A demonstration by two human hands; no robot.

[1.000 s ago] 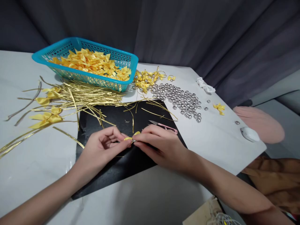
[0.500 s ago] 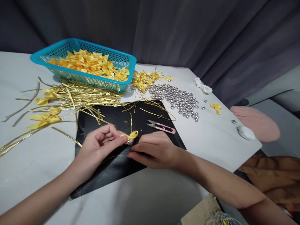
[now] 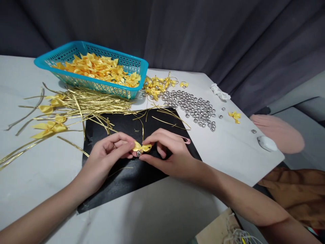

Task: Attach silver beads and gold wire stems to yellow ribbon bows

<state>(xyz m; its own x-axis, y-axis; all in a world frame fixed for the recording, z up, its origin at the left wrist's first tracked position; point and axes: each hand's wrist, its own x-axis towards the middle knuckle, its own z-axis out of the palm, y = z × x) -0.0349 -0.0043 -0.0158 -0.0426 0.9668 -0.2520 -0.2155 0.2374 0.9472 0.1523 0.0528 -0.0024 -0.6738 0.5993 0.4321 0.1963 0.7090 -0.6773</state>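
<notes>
Over the black mat (image 3: 142, 179), a small yellow ribbon bow (image 3: 146, 148) with a silver bell (image 3: 138, 154) at its middle sits between my hands. My left hand (image 3: 109, 150) pinches the bow's left loop between thumb and fingers. Around the right side is my right hand (image 3: 172, 150), its forefinger at the top of the right loop and its thumb by the bell. Pink thread snips (image 3: 187, 140) lie under the right hand, with only the handle end showing.
Behind stands a blue basket (image 3: 142, 67) of yellow bows. Gold cords (image 3: 101, 103) lie before it. Finished-looking bows (image 3: 156, 86) and many silver bells (image 3: 193, 106) are heaped at the right. A white computer mouse (image 3: 267, 143) rests near the table's right edge.
My right hand has come up and left onto the bow, its fingers opening from a curled shape, and now covers most of the snips. The bow has spread and turned slightly.
</notes>
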